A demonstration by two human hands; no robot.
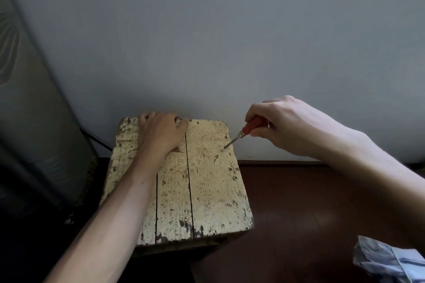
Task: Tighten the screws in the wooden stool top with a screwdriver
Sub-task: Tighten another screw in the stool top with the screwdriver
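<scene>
The wooden stool top (pixel 207 181) is worn, cream-painted and made of planks, standing against the wall. My left hand (pixel 161 133) lies over its far edge, fingers curled on the rim. My right hand (pixel 282 124) grips a screwdriver (pixel 243 132) with a red handle, tilted down to the left. Its tip sits on a screw (pixel 222 150) near the stool's right edge. Two more screws, one (pixel 235 178) and another (pixel 233 202), show further along that edge toward me.
A grey wall (pixel 230 30) rises right behind the stool. Dark wooden floor (pixel 299 213) lies to the right. A dark padded object with a metal frame (pixel 34 133) leans at the left. Pale blue cloth (pixel 388 262) shows at the bottom right.
</scene>
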